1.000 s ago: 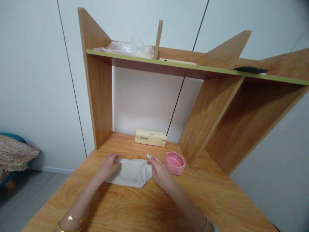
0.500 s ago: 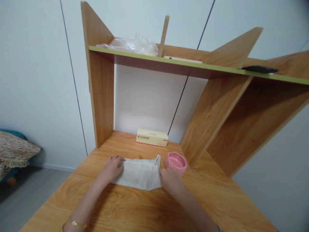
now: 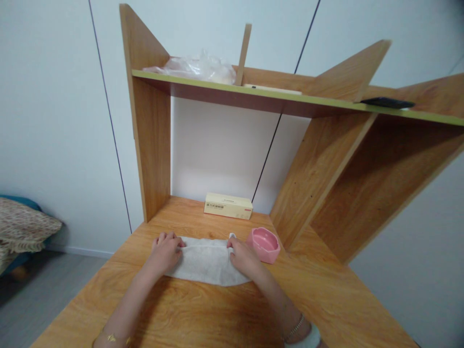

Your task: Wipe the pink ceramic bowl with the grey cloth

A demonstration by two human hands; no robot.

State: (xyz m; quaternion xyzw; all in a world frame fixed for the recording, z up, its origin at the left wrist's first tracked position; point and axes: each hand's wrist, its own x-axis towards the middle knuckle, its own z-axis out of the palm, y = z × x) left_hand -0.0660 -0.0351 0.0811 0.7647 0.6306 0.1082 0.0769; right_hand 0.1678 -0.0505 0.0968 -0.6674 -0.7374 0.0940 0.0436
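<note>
A light grey-white cloth (image 3: 206,265) lies folded into a long strip on the wooden desk. My left hand (image 3: 167,250) is closed over its left end, thumb and fingers at the upper edge. At the upper right part of the strip, my right hand (image 3: 243,256) pinches the far edge, and a small corner sticks up beyond its fingers. Right beside that hand stands a pink faceted bowl (image 3: 266,245), with nothing visible inside. My palms hide both ends of the cloth in part.
A cream-coloured box (image 3: 228,206) lies at the back of the desk (image 3: 188,314). Above runs a shelf (image 3: 232,91) carrying a clear plastic bag (image 3: 203,68) and a dark flat item (image 3: 387,103). Upright wooden panels flank the desk. A patterned throw (image 3: 25,227) is at far left.
My right hand has moved left and slightly up from the cloth's right end to its far edge. The raised flap there is now mostly pressed down. My left hand has shifted slightly left.
</note>
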